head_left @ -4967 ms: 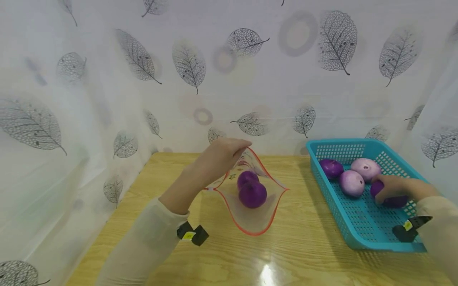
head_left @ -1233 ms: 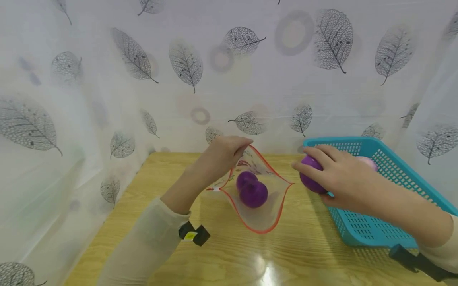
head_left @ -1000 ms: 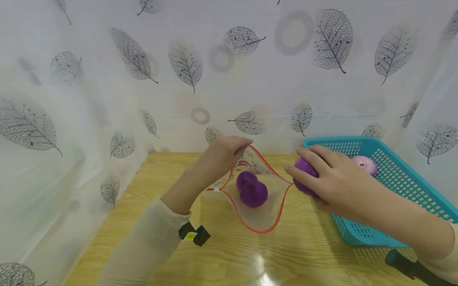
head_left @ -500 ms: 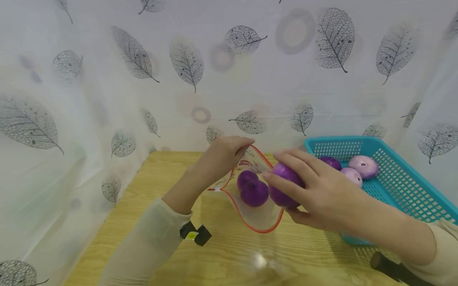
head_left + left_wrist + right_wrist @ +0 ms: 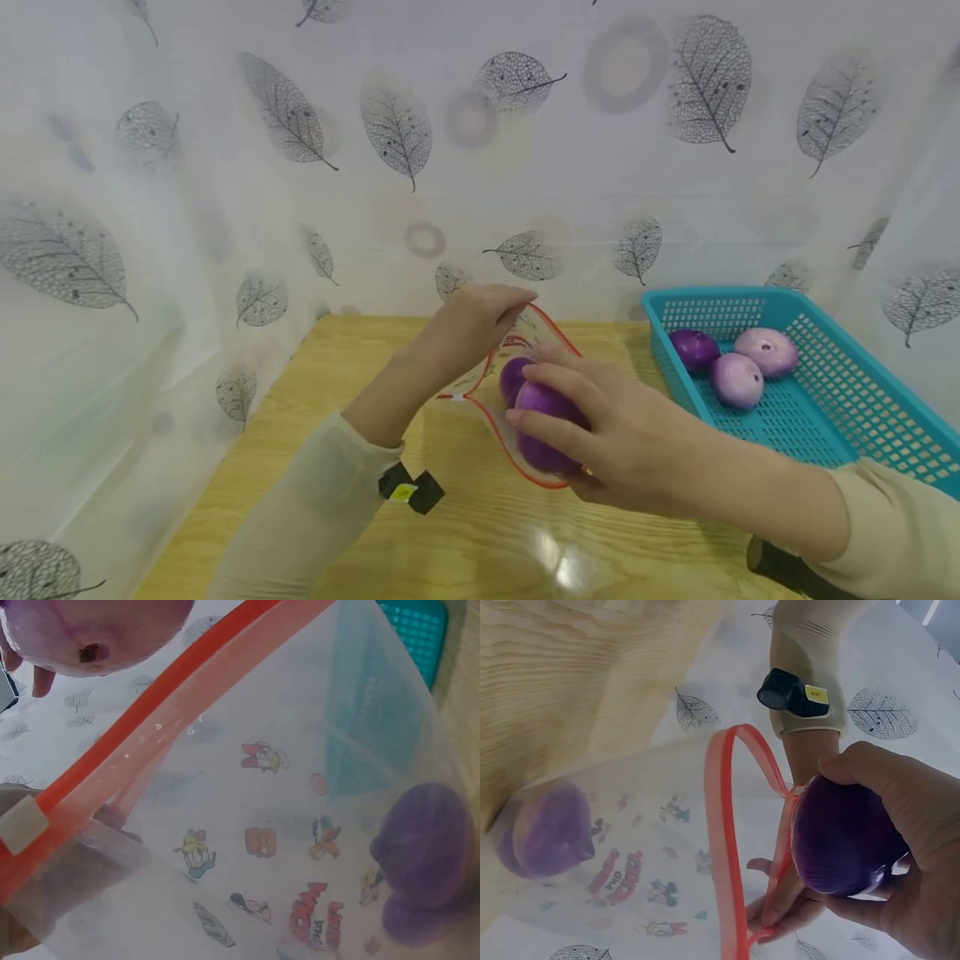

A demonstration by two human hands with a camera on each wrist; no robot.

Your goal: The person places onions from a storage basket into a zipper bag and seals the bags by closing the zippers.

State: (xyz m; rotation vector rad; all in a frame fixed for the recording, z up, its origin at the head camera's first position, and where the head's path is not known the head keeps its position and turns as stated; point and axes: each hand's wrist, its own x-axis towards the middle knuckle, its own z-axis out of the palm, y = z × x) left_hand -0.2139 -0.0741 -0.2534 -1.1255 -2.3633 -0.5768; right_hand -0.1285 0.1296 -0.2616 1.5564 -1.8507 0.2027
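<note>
My left hand point(image 5: 476, 329) pinches the far rim of a clear zip bag point(image 5: 660, 825) printed with cartoon figures, keeping its red-edged mouth spread. With curled fingers, my right hand point(image 5: 630, 429) grips a purple onion point(image 5: 546, 429) right at that mouth, overlapping the bag from above. In the right wrist view the held onion point(image 5: 844, 836) is level with the red rim, outside the clear body. Two purple onions point(image 5: 551, 829) lie at the bag's bottom; in the head view one is mostly hidden behind the held onion. A white slider point(image 5: 22, 825) sits at the zip's end.
A turquoise plastic basket point(image 5: 795, 429) stands to the right on the wooden table point(image 5: 360, 367). In it lie a dark purple onion point(image 5: 693, 350) and two paler onions, one at the back point(image 5: 765, 352) and one in front point(image 5: 737, 381). A leaf-patterned curtain point(image 5: 465, 183) hangs behind.
My right hand has lifted a purple onion from the basket and carried it left to the bag's mouth. The left hand has stayed on the rim.
</note>
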